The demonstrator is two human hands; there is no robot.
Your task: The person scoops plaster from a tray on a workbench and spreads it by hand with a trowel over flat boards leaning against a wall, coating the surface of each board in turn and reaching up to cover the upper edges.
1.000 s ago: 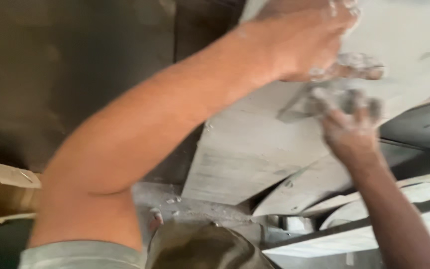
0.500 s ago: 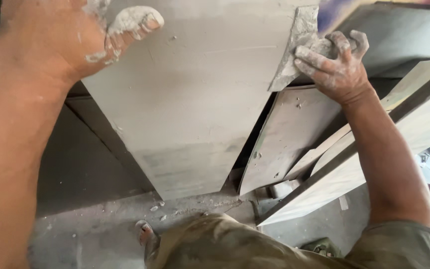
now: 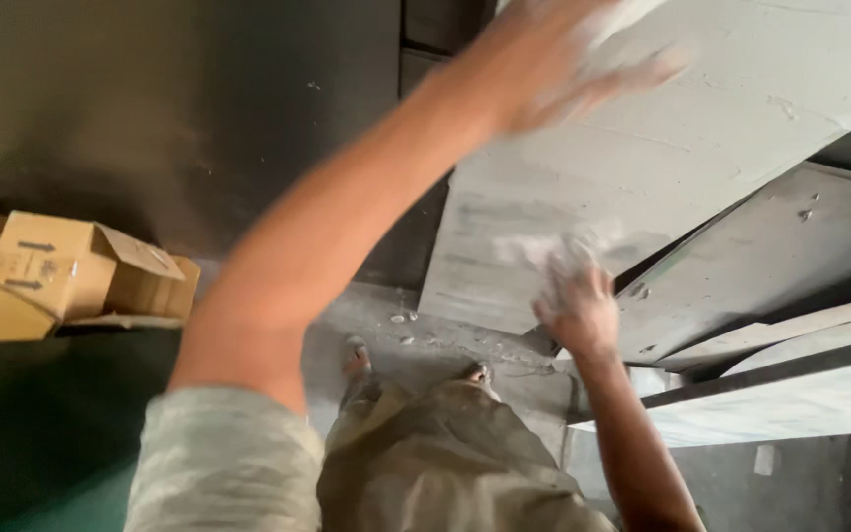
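Two brown cartons (image 3: 81,271) sit left; blurred hands (image 3: 575,307) touch grey slab (image 3: 642,167), fingers' grip unclear.

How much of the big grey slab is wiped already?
Done: cannot tell; the grey slab looks evenly dusty. In hand: the right hand presses a blurred whitish rag against the slab's lower part, and the left hand rests near its top. Left: the slabs leaning behind show no hand on them.
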